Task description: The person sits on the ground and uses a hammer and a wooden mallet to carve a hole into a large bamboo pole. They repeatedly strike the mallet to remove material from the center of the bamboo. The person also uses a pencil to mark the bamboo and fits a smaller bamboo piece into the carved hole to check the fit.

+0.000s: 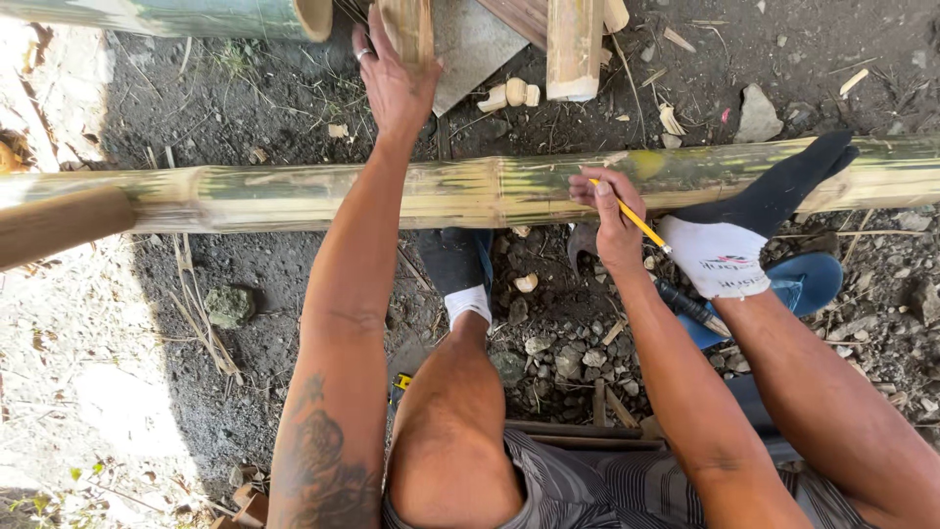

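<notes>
I sat on the ground with a long green bamboo pole [411,191] lying crosswise in front of me, on dark soil [294,108] strewn with stones and chips. My right hand [612,220] was closed around a yellow pencil [632,217], pinched between thumb and fingers, with the tip end set against the near face of the pole just beside a node band; the pencil's other end slanted down toward my right foot. That foot, in a white and black sock [744,230], was propped on the pole to the right of the hand, toes resting over its top. My left hand [392,73] was stretched out beyond the pole, fingers spread and palm down, on the end of a split bamboo piece [409,27] standing at the far edge of view; I wore a ring on one finger. My left foot, in a dark sock with a white cuff [460,274], sat under the pole on the near side. Beside the left hand lay a flat grey slab [475,44] and a cut bamboo section [573,49], with small offcuts [509,95] between them. A blue sandal [808,284] lay below my right foot, and a dark-handled tool [685,306] rested beside my right forearm. A larger green bamboo length [176,18] lay at the top left, well apart from both hands
</notes>
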